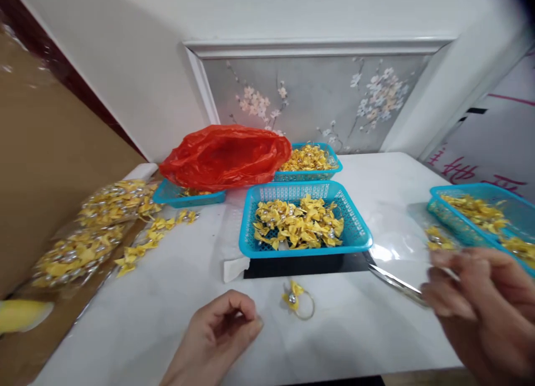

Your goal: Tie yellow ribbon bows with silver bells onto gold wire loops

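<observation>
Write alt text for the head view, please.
A looped yellow flower piece lies on a white table between the left hand and right hand. Behind it stands a blue basket of yellow flowers, with a red bag farther back.

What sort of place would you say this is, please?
Probably a small craft workspace: blue baskets of yellow ornaments stand on a white table, and a clear bag at the left is packed with more.
</observation>
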Tool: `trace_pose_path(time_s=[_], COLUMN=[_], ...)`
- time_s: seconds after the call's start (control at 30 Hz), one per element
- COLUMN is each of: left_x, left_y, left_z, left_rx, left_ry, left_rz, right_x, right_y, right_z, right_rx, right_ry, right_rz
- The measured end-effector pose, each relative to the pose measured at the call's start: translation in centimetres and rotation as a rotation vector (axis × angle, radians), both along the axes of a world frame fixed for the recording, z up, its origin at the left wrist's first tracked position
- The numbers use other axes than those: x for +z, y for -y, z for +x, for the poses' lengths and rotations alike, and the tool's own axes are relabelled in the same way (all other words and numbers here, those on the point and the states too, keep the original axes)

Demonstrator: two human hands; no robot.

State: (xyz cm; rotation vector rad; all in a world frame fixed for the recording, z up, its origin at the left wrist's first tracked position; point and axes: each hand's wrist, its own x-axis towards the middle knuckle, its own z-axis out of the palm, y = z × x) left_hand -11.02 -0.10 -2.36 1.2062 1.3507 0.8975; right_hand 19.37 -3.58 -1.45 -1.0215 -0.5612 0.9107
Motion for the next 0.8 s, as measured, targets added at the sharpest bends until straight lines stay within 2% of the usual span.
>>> trace_pose_path(time_s=[0.07,0.1,0.17,0.2,0.37,0.43,0.57,0.67,0.8], left_x=[0.4,0.8,1.9,2.5,5.0,5.2,5.1,4.9,4.9], left_y=[-0.1,-0.1,0.4,0.7,1.0,0.6,0.5,0.7,1.0], left_z=[0.6,1.3,2.9,3.8,7.1,7.6,8.3,8.7,8.6], left_rx=[0.060,0.093,0.130,0.105,-0.287,-0.366,-0.301,-0.231,-0.211], left_ry=[-0.222,-0.281,-0.255,-0.182,0.180,0.279,0.368,0.368,0.347], left_rz=[0.168,0.260,0.372,0.372,0.148,0.045,-0.105,-0.124,-0.120], right_x=[-0.2,-0.2,-0.1,0.0,1.0,1.0,0.7,0.6,0.7], right_y=[0.1,0.0,-0.2,-0.4,-1.2,-1.3,-1.3,-1.1,-1.1], right_z=[-1.3,-2.1,-3.8,-4.6,-7.1,-7.5,-7.8,-7.8,-7.6], right_rx=[0.103,0.204,0.330,0.379,0.515,0.539,0.620,0.663,0.686], right_ry=[0.101,0.142,0.162,0.127,-0.064,-0.076,-0.153,-0.175,-0.137], right_rz=[0.028,0.031,0.083,0.096,0.134,0.147,0.132,0.097,0.109])
